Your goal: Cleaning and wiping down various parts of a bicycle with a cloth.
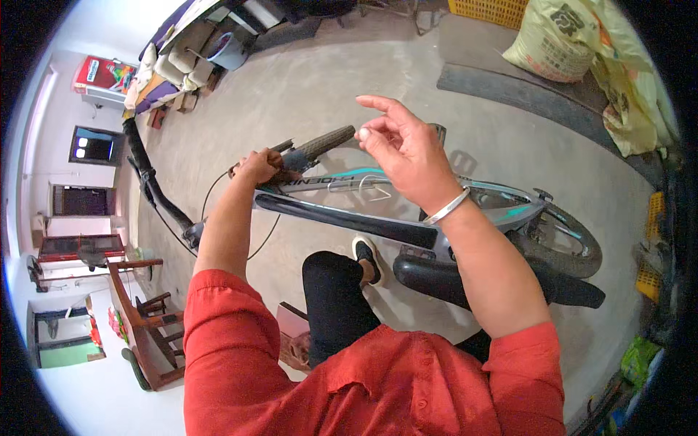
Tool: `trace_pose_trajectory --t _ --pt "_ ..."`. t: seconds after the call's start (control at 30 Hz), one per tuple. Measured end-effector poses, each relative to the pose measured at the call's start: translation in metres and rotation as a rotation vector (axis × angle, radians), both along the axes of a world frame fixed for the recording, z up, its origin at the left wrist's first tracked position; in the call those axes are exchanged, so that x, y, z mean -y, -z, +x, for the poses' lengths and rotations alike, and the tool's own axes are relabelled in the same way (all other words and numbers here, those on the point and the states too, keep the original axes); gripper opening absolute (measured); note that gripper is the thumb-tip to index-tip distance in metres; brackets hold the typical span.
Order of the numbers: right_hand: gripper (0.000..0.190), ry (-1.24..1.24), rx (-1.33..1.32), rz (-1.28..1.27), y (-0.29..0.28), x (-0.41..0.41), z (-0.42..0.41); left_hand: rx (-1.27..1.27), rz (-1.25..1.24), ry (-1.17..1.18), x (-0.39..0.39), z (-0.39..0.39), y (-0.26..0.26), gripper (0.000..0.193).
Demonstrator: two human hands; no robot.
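Note:
A grey, black and turquoise Phoenix bicycle (349, 222) stands crosswise in front of me, handlebar (158, 185) to the left and rear wheel (586, 245) to the right. My left hand (263, 166) touches its front end with curled fingers, near the head tube and a dark blue part (295, 161) above the front tire (327, 140). What those fingers hold is hidden. My right hand (401, 144) is raised over the frame, thumb and forefinger apart, nothing visible between them. Below it shows a pale wire bottle cage (373, 188). The black saddle (431, 278) lies near my right forearm.
A pedal (439, 132) juts out beyond my right hand. Far right are a filled woven sack (551, 52) and a yellow plastic crate (488, 12). A bucket (228, 52) stands at the back left. A wooden chair (139, 321) is on the left.

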State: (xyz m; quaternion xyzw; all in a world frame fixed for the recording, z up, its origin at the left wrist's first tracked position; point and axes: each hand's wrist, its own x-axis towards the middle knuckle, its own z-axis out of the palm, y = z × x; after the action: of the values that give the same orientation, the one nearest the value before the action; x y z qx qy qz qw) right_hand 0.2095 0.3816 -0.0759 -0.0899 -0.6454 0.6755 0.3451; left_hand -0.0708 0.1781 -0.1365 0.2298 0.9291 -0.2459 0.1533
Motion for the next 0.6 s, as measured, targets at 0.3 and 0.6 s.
trace_pose_trajectory --t 0.3,0.6 --pt "0.026 0.016 0.008 0.094 0.0 -0.004 -0.002 0.539 0.23 0.477 -0.048 0.063 0.098 0.032" --pt "0.028 -0.084 0.118 0.094 -0.012 -0.005 0.006 0.892 1.032 0.12 -0.107 0.068 0.032 0.033"
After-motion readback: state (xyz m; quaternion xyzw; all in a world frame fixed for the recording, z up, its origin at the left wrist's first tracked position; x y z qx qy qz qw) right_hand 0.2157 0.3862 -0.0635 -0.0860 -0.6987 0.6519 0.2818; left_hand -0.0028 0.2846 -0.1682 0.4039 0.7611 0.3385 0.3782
